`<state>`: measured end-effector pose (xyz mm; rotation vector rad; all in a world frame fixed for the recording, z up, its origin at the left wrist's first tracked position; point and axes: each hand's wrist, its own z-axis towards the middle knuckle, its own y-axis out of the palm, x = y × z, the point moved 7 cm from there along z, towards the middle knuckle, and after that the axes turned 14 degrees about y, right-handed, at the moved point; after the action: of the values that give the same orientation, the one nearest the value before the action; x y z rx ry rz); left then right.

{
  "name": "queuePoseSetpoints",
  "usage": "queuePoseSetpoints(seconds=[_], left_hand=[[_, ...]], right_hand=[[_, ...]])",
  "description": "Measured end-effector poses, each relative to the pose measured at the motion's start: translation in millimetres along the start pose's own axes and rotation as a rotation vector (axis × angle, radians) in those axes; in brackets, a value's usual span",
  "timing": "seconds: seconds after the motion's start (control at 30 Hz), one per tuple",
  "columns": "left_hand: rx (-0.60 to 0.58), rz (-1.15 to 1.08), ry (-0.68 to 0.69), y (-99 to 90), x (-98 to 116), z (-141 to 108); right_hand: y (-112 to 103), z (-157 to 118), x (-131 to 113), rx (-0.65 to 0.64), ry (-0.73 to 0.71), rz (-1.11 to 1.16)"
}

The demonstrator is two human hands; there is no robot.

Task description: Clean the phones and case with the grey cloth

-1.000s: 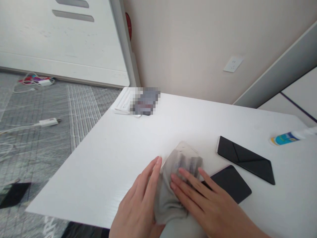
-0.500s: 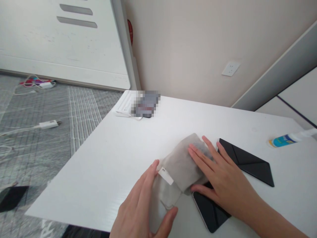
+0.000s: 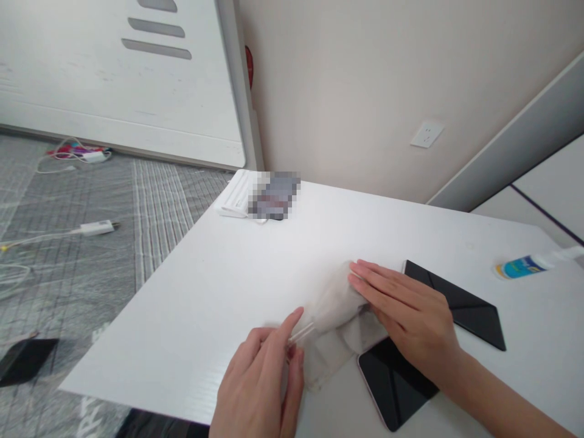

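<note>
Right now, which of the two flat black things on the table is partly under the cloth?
The glossy black tablet nearest the table's front edge; the creased folding cover lies uncovered.

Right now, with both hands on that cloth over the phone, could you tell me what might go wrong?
The phone lies near the table's front edge, partly under the grey cloth; a hard push from the right hand might slide it off. The left hand only pinches the cloth's corner, so it could bunch. The spray bottle lies on its side and may roll.
</note>
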<state>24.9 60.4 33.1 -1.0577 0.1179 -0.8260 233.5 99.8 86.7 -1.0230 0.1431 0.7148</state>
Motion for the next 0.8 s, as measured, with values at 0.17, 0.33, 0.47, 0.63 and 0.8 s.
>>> queuePoseSetpoints(seconds=[0.17, 0.33, 0.47, 0.63, 0.8], left_hand=[[-0.08, 0.093, 0.041, 6.0, 0.8, 3.0], [-0.122, 0.2, 0.111, 7.2, 4.8, 0.4], [-0.164, 0.224, 0.218, 10.9, 13.1, -2.7], [-0.168, 0.187, 0.152, 11.7, 13.0, -0.7], [-0.161, 0.137, 0.127, 12.2, 12.4, 1.6]], right_hand=[[-16.5, 9.2, 25.4, 0.15, 0.29, 0.077], [-30.2, 0.3, 19.2, 0.203, 0.17, -0.114], [11.2, -22.3, -16.6, -0.11, -0.085, -0.273], [41.0, -43.7, -40.6, -0.421, -0.287, -0.154], [38.3, -33.3, -7.3, -0.415, -0.072, -0.325]])
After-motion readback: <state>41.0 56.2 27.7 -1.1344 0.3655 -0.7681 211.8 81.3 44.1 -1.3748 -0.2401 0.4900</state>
